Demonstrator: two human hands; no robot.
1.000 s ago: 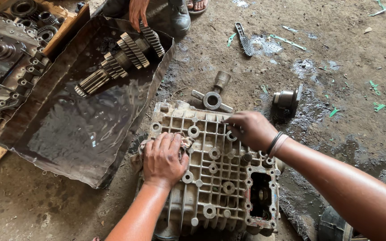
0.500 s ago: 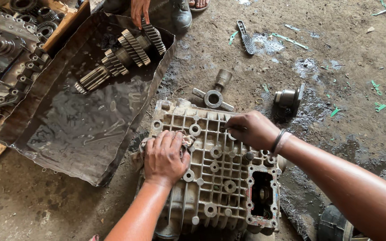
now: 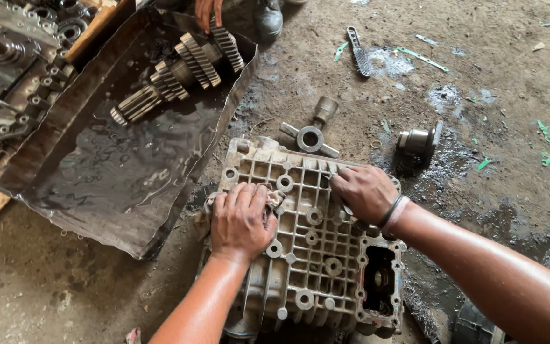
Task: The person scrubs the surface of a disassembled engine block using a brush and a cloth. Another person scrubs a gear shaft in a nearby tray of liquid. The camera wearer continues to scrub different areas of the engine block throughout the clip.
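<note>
Biggest thing near us is the bent sheet-metal tray [image 3: 65, 191] off to the left of our left hand, holding dark oily liquid; a long gear shaft [image 3: 179, 73] lies in its far end, slanting from lower left to upper right, and another person's hand [image 3: 206, 13] reaches down at the shaft's top end. Next down in size is the ribbed aluminium gearbox casing [image 3: 313, 255] right under both our hands, sitting on the dirt floor [image 3: 510, 95] just beside the tray's right edge; its long axis runs away from us, leaning a bit to the left, gridded face up, with a rectangular opening at the near right corner.

Our left hand [image 3: 242, 220] lies palm down on the casing's left edge, fingers curled over a scrap of rag [image 3: 274, 196]; our right hand [image 3: 365, 191] rests on the far right part of the grid, fingers bent, and we can't tell whether it grips anything.

Beyond the hands: a small forked metal fitting [image 3: 311, 135] just past the casing's far edge; a short steel cylinder [image 3: 417, 140] off to the right of it; a wire brush [image 3: 359, 54] farther out.
</note>
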